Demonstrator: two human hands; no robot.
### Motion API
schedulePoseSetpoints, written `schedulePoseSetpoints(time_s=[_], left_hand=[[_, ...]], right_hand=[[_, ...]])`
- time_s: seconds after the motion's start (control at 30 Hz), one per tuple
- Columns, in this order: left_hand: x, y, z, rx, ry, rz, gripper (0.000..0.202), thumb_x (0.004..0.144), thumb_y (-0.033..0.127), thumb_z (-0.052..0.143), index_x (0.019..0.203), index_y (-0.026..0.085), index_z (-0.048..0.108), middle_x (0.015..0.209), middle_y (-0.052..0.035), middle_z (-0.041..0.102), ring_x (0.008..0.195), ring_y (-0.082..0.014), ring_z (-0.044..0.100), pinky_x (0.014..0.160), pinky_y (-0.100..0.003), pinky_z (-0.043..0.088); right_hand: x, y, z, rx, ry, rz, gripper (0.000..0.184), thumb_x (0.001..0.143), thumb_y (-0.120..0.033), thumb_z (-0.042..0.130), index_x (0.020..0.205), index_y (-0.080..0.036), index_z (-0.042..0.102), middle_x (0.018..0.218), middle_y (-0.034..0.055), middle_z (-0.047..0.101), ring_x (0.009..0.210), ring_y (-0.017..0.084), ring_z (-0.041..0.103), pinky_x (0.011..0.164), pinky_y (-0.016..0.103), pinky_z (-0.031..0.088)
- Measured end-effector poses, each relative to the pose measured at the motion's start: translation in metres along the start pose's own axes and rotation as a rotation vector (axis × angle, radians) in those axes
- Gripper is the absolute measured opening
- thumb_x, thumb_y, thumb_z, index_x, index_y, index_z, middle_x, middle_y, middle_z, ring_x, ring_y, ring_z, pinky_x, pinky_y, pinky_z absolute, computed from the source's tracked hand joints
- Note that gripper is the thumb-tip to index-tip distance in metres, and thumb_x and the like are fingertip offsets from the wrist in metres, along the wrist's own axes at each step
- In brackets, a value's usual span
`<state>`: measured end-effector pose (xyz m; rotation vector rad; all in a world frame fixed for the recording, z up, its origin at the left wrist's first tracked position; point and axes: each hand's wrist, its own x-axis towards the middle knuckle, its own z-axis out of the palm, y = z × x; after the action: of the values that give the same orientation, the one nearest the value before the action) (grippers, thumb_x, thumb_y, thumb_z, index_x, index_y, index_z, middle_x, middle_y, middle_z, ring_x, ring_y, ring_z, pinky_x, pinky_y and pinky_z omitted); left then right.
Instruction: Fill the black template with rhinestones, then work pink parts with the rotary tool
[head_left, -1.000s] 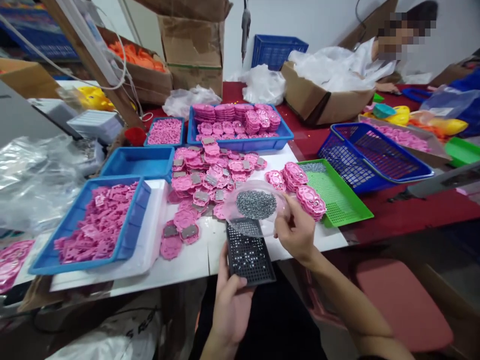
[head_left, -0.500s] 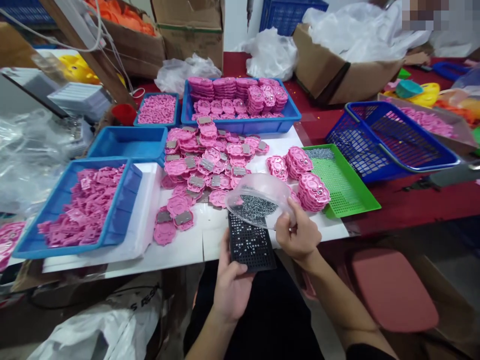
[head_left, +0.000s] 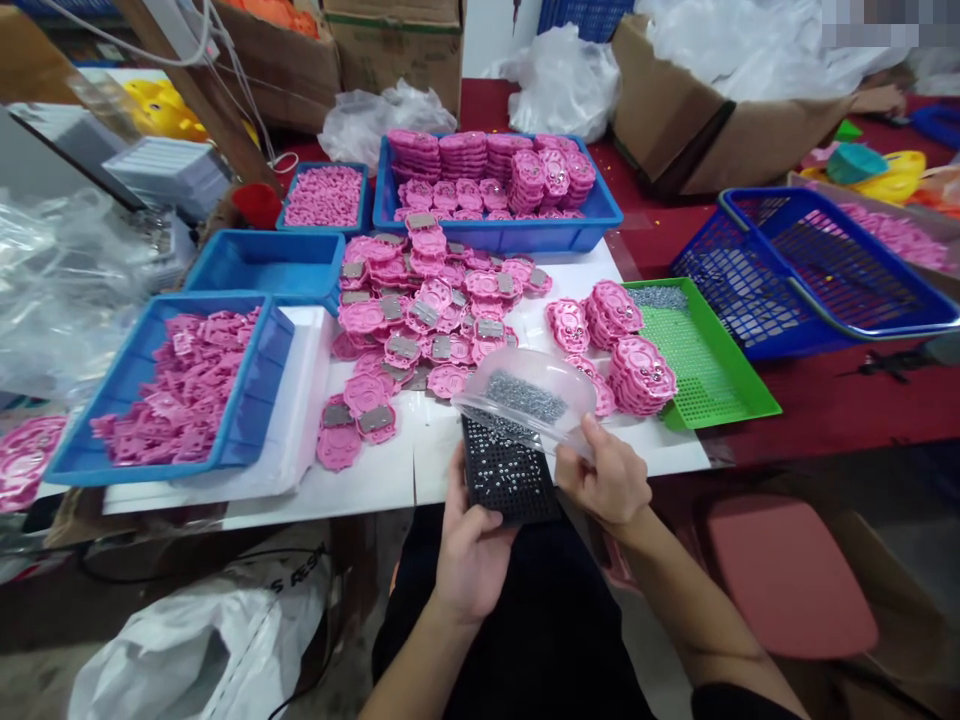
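Note:
My left hand (head_left: 469,545) grips the near end of a black perforated tray (head_left: 506,475) with small metal screws in its holes, held at the table's front edge. My right hand (head_left: 606,475) pinches the rim of a clear plastic bowl (head_left: 525,398) of small grey screws, tilted over the far end of the black tray. Just behind the bowl lies a heap of pink plastic parts (head_left: 424,315) with grey inserts on the white board (head_left: 375,480).
Blue bins of pink parts (head_left: 172,385) (head_left: 495,185) stand left and behind. A green mesh tray (head_left: 694,355) with stacked pink pieces (head_left: 637,375) is at the right, then a blue basket (head_left: 795,265). Cardboard boxes (head_left: 675,110), plastic bags and a pink stool (head_left: 787,575) surround.
The bowl has tipped further and dropped closer to the black tray. My view has swung downward, so the table things sit higher in the picture; another person at the back has left the view.

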<state>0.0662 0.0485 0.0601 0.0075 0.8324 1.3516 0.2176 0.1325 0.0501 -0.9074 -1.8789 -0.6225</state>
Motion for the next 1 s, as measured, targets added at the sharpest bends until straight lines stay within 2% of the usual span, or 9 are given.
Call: schedulePoseSetpoints(time_s=[0.1,0.3,0.43,0.53,0.6,0.67,0.77,0.87,1.0], left_hand=[[0.0,0.0,0.0,-0.003,-0.005,-0.005,0.085,0.063,0.011,0.062,0.143,0.037,0.05,0.128,-0.0017,0.064,0.102,-0.0215,0.06,0.087,-0.036,0.05],[0.0,0.001,-0.002,-0.036,0.012,-0.026,0.087,0.061,0.01,0.064,0.142,0.038,0.05,0.126,-0.0008,0.065,0.099,-0.0197,0.061,0.082,-0.033,0.051],[0.001,0.002,-0.003,-0.055,0.02,-0.035,0.089,0.06,0.009,0.065,0.143,0.039,0.049,0.124,-0.0003,0.067,0.099,-0.019,0.062,0.082,-0.031,0.052],[0.002,0.001,-0.003,-0.066,0.021,-0.029,0.087,0.06,0.009,0.065,0.14,0.039,0.052,0.123,-0.0002,0.067,0.1,-0.0194,0.062,0.083,-0.032,0.052],[0.003,0.0,-0.005,-0.074,0.011,-0.015,0.084,0.061,0.009,0.063,0.139,0.038,0.054,0.124,0.0,0.067,0.101,-0.0196,0.062,0.084,-0.033,0.052],[0.004,-0.001,-0.006,-0.085,-0.001,0.001,0.083,0.061,0.009,0.063,0.138,0.039,0.055,0.125,-0.0001,0.067,0.102,-0.0205,0.062,0.085,-0.035,0.053],[0.007,-0.002,-0.009,-0.091,-0.007,0.019,0.083,0.061,0.009,0.062,0.138,0.039,0.055,0.126,-0.001,0.067,0.106,-0.0229,0.061,0.085,-0.037,0.053],[0.008,0.0,-0.014,-0.098,-0.013,0.034,0.082,0.061,0.009,0.062,0.137,0.039,0.056,0.126,-0.0007,0.067,0.107,-0.0233,0.061,0.087,-0.038,0.053],[0.007,0.004,-0.023,-0.128,-0.001,0.041,0.081,0.061,0.008,0.063,0.136,0.039,0.059,0.13,0.0013,0.067,0.11,-0.0213,0.061,0.097,-0.04,0.05]], right_hand=[[-0.001,-0.001,-0.003,0.024,0.009,0.002,0.072,0.087,-0.014,0.066,0.154,-0.012,0.039,0.089,0.0115,0.08,0.074,0.022,0.074,0.06,0.029,0.062],[-0.004,-0.003,-0.005,-0.171,0.053,-0.024,0.065,0.088,-0.017,0.065,0.15,-0.016,0.045,0.091,0.0096,0.08,0.064,0.019,0.071,0.055,0.028,0.059],[-0.012,-0.003,-0.001,-0.06,0.087,0.028,0.064,0.086,-0.016,0.065,0.148,-0.017,0.046,0.09,0.0076,0.079,0.068,0.018,0.072,0.058,0.026,0.059],[-0.016,-0.004,-0.001,0.017,0.038,0.094,0.064,0.087,-0.018,0.062,0.148,-0.019,0.045,0.093,0.0086,0.079,0.073,0.02,0.074,0.06,0.027,0.061],[-0.014,-0.007,-0.002,0.022,-0.016,0.214,0.06,0.089,-0.02,0.059,0.148,-0.017,0.047,0.098,0.0116,0.079,0.076,0.022,0.075,0.062,0.029,0.062],[-0.007,-0.011,-0.002,-0.014,-0.051,0.361,0.055,0.09,-0.022,0.057,0.144,-0.015,0.051,0.1,0.0134,0.078,0.072,0.022,0.075,0.061,0.031,0.062],[0.01,-0.014,-0.001,0.025,-0.054,0.55,0.048,0.088,-0.018,0.058,0.136,-0.017,0.058,0.081,0.0061,0.077,0.05,0.016,0.066,0.052,0.029,0.059],[0.031,-0.015,0.001,0.289,-0.083,0.784,0.047,0.086,-0.014,0.056,0.132,-0.018,0.059,0.056,-0.0046,0.063,0.038,0.013,0.058,0.04,0.025,0.053],[0.063,-0.017,0.004,0.59,-0.142,1.052,0.049,0.08,-0.011,0.054,0.128,-0.016,0.061,0.051,-0.0087,0.057,0.032,0.011,0.053,0.031,0.024,0.049]])
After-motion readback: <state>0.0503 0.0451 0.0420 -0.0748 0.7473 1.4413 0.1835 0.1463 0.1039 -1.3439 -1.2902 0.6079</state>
